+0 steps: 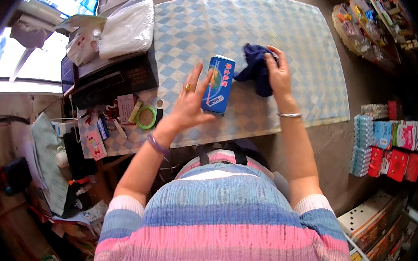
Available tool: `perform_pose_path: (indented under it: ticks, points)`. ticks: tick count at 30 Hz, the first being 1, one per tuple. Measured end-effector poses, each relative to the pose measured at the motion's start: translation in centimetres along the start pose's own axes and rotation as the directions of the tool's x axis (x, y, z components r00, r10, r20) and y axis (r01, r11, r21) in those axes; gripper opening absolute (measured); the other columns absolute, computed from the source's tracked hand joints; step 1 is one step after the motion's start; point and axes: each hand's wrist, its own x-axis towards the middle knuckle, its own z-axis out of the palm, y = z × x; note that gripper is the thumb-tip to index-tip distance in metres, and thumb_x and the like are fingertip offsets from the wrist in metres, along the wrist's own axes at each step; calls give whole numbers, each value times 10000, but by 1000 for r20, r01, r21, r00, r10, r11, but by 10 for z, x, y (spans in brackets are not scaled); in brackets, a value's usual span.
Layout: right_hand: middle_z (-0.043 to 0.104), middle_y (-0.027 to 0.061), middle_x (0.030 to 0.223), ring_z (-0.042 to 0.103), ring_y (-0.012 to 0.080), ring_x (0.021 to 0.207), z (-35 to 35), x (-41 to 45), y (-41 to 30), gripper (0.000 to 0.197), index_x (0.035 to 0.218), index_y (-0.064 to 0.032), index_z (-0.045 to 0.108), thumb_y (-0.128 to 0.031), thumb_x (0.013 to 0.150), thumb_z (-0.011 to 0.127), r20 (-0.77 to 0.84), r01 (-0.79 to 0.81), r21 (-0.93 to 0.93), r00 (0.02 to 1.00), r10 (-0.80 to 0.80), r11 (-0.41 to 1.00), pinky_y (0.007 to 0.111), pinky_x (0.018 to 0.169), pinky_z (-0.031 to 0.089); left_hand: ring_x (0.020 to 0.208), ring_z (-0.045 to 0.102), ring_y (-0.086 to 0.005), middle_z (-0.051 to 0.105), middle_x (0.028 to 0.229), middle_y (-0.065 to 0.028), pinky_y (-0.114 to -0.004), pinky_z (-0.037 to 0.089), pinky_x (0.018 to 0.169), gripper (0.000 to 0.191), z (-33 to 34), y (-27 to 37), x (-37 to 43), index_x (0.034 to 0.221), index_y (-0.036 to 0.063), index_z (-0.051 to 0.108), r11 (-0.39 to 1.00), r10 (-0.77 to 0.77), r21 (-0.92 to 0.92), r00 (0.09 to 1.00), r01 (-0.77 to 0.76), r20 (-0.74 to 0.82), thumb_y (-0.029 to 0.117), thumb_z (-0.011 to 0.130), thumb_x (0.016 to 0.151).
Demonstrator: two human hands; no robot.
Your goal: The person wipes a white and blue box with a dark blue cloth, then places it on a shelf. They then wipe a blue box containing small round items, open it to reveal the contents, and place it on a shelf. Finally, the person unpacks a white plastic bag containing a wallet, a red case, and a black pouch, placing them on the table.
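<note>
A blue cardboard box [219,84] bearing writing and a battery picture lies on the checked tablecloth [196,25] in front of me. My left hand [193,99], fingers spread, is at the box's left side, with fingertips over its edge; whether they touch it I cannot tell. To the right of the box, my right hand [279,71] grips a crumpled dark blue cloth [257,69] between thumb and fingers. Part of the cloth hangs down beside the hand.
At the left stands a black boxy device [120,81] with a pack of clear plastic bags [128,30] on top. Green tape [146,117], a pink notebook [95,145] and small items lie near the table's left corner. Shelved goods [395,135] stand at the right.
</note>
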Motion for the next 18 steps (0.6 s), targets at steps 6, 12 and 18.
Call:
perform_pose_path:
  ticks: [6, 12, 18]
  points:
    - [605, 204, 1145, 559, 371, 1077, 64, -59, 15, 372, 1201, -7, 570, -219, 896, 585, -1, 309, -302, 946, -325, 902, 421, 952, 433, 1445, 134, -364, 40, 1573, -204, -406, 250, 1143, 1225, 16, -19, 25, 1515, 62, 110, 993, -77, -67, 959, 99, 272, 258, 843, 554]
    - [672, 187, 998, 647, 350, 926, -12, -106, 7, 326, 1090, -27, 645, -228, 834, 631, 514, 274, -204, 847, -135, 940, 409, 826, 510, 1427, 183, -381, 46, 1569, -208, -411, 303, 1120, 1225, 21, -18, 27, 1514, 56, 99, 1000, -11, -18, 976, 16, 220, 276, 830, 556]
    - [610, 135, 1211, 531, 309, 1152, 16, -20, 8, 419, 1178, -37, 608, -228, 805, 630, 233, 455, -443, 891, -390, 773, 410, 980, 425, 1441, 152, -360, 51, 1571, -209, -395, 270, 1130, 1192, 25, -10, 32, 1518, 70, 107, 994, -5, -109, 979, 28, 205, 237, 820, 578]
